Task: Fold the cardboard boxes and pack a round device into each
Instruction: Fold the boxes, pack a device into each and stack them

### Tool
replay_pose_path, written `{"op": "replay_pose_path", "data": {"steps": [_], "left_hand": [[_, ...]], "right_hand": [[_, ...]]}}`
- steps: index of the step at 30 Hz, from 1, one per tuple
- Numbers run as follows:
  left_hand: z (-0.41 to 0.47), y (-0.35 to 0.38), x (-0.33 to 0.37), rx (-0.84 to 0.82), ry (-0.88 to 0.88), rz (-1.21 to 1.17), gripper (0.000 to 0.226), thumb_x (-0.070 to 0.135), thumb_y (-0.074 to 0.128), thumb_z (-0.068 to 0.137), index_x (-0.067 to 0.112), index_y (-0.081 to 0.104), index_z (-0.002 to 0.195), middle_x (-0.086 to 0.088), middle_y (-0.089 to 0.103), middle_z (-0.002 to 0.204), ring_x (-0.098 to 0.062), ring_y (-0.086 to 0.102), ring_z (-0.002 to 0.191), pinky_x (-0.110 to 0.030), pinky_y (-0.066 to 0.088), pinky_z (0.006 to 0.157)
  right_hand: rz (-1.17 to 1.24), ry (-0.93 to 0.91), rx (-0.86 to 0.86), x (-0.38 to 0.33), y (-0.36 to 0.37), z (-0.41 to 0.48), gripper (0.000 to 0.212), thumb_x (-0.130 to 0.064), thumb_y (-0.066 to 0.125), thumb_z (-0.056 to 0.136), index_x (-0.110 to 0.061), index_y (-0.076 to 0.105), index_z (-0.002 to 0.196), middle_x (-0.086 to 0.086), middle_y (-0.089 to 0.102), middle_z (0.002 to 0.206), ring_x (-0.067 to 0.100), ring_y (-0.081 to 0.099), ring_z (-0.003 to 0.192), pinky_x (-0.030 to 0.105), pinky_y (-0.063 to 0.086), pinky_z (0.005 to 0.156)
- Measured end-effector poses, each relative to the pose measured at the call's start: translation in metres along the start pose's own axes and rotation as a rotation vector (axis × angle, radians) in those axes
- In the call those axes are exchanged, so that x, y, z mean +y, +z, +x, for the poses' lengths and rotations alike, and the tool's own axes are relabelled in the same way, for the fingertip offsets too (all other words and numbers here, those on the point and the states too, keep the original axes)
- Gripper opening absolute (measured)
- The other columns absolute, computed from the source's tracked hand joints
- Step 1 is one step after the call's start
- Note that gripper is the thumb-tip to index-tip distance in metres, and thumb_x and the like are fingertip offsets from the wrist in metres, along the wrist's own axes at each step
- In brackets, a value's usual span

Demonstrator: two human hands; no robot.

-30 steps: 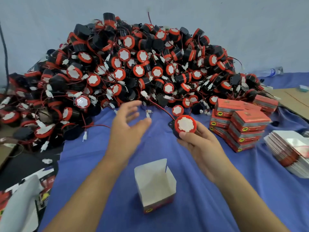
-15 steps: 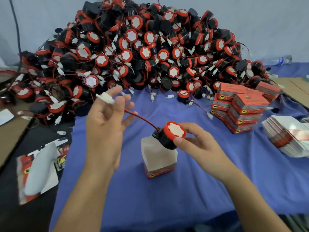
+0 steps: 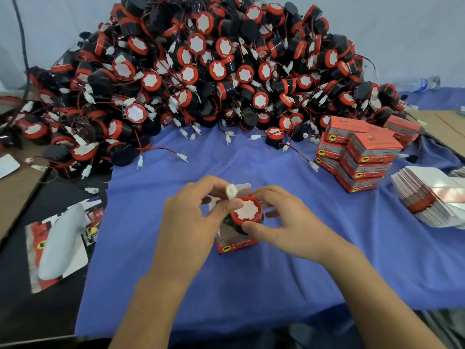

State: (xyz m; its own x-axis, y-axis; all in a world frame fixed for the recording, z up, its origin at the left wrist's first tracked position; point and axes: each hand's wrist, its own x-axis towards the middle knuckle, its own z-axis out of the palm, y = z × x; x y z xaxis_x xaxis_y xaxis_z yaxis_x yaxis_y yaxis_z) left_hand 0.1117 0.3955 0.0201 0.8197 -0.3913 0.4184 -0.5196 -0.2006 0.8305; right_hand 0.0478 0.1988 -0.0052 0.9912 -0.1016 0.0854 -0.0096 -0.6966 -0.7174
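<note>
Your hands have closed in over the open box (image 3: 236,244). The round device (image 3: 246,213), a moment ago held clear of the box with its connector drawn out to your raised left hand, now sits in the box's mouth, red face up and, by the look of it, not fully down. Your right hand (image 3: 289,224) grips the device by its rim between thumb and fingers. Your left hand (image 3: 191,212) pinches the white connector (image 3: 230,192) just above the box. That connector likely has to go in beside the device before the flaps can close. Behind the box rises the pile of devices (image 3: 214,71). To the box's right stand packed boxes (image 3: 362,157), and farther right lie flat blanks (image 3: 427,200).
</note>
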Motion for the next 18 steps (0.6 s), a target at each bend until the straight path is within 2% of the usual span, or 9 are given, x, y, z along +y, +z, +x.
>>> {"op": "replay_pose_path", "data": {"steps": [3,6,8,10,12,14,16,18], "left_hand": [[-0.003,0.003,-0.006,-0.024,-0.023,0.138,0.035,0.028,0.082,0.084,0.058,0.063,0.085,0.033,0.066,0.096,0.006,0.057,0.101,-0.003,0.037,0.082],[-0.003,0.004,-0.014,-0.052,-0.071,0.203,0.021,0.032,0.08,0.086,0.047,0.067,0.093,0.022,0.064,0.091,0.005,0.053,0.103,-0.005,0.037,0.08],[-0.001,0.006,-0.018,-0.066,-0.074,0.223,0.017,0.031,0.079,0.086,0.042,0.069,0.094,0.023,0.064,0.09,0.004,0.052,0.105,-0.006,0.037,0.079],[0.002,0.006,-0.021,-0.077,-0.05,0.246,0.014,0.03,0.078,0.088,0.039,0.07,0.094,0.024,0.064,0.089,0.004,0.051,0.105,-0.006,0.037,0.081],[0.007,0.006,-0.024,-0.099,-0.006,0.292,0.01,0.029,0.076,0.091,0.036,0.069,0.094,0.022,0.065,0.089,-0.002,0.051,0.101,-0.011,0.039,0.081],[0.012,0.006,-0.028,-0.132,0.027,0.328,0.006,0.03,0.074,0.092,0.033,0.071,0.095,0.017,0.067,0.089,-0.007,0.052,0.097,-0.018,0.042,0.08],[0.016,0.005,-0.033,-0.153,0.038,0.334,0.005,0.032,0.073,0.093,0.033,0.074,0.097,0.016,0.068,0.088,-0.01,0.051,0.096,-0.019,0.041,0.081],[0.02,0.004,-0.038,-0.171,0.037,0.35,0.009,0.038,0.068,0.096,0.033,0.072,0.09,0.015,0.065,0.081,-0.013,0.049,0.096,-0.019,0.039,0.081]], "right_hand": [[-0.056,0.007,-0.01,0.003,0.002,0.001,0.042,-0.058,0.071,0.084,-0.041,0.062,0.122,-0.018,0.048,0.112,0.0,0.054,0.106,0.02,0.047,0.091],[-0.074,0.005,-0.025,0.003,0.004,0.002,0.042,-0.056,0.073,0.086,-0.047,0.059,0.125,-0.016,0.044,0.107,-0.002,0.052,0.1,0.015,0.043,0.085],[-0.099,-0.007,-0.027,0.002,0.004,0.004,0.042,-0.054,0.074,0.086,-0.053,0.054,0.124,-0.014,0.043,0.103,-0.003,0.052,0.096,0.014,0.043,0.082],[-0.153,-0.019,-0.025,0.0,0.004,0.005,0.045,-0.056,0.072,0.085,-0.052,0.053,0.126,-0.014,0.042,0.099,0.001,0.051,0.093,0.019,0.047,0.082],[-0.231,-0.01,-0.027,-0.002,0.005,0.007,0.048,-0.058,0.071,0.085,-0.042,0.056,0.128,-0.013,0.041,0.096,0.007,0.051,0.089,0.032,0.051,0.082],[-0.271,0.006,-0.041,-0.004,0.006,0.008,0.051,-0.056,0.071,0.085,-0.045,0.053,0.132,-0.013,0.042,0.098,0.01,0.052,0.089,0.04,0.053,0.081],[-0.272,0.027,-0.069,-0.004,0.006,0.008,0.054,-0.054,0.071,0.086,-0.051,0.05,0.135,-0.013,0.042,0.102,0.011,0.052,0.092,0.042,0.053,0.084],[-0.27,0.052,-0.106,-0.003,0.008,0.008,0.055,-0.054,0.07,0.087,-0.056,0.047,0.137,-0.014,0.038,0.104,0.009,0.051,0.095,0.041,0.052,0.088]]}}
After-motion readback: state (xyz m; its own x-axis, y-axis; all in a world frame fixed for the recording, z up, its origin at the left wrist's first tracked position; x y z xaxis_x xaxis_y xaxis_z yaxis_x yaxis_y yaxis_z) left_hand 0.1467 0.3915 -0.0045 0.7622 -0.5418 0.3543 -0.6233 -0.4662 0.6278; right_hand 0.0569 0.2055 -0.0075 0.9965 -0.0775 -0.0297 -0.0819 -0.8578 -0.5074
